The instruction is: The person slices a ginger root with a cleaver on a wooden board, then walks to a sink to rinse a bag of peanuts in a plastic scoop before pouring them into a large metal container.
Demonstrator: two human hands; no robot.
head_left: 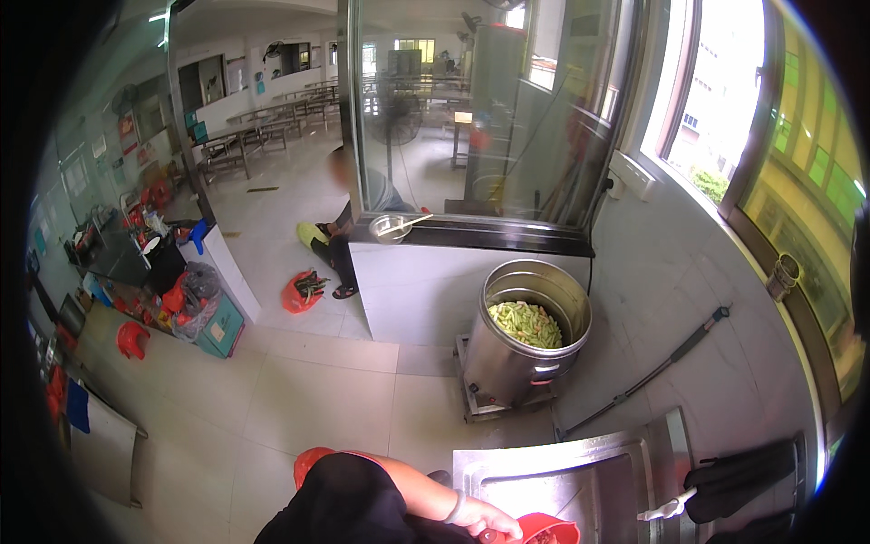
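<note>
At the bottom edge, my left hand (495,520) grips the handle of a red plastic scoop (549,523), which is cut off by the frame. Some reddish pieces of food (542,538) show inside it. The scoop is over the near part of a stainless steel sink (578,465). A pale band (457,507) circles my left wrist, and a black sleeve (333,500) covers the upper arm. My right hand is out of view. Beyond the sink stands a tall stainless steel pot (503,370), partly filled with cut pale-green vegetables (527,325).
The pot rests on a low metal stand (476,411). A pole (669,364) leans by the tiled wall, near dark cloth (744,476). A metal bowl (390,230) sits on the partition ledge. Past the doorway a person (343,234) sits beside a red bag of vegetables (304,292).
</note>
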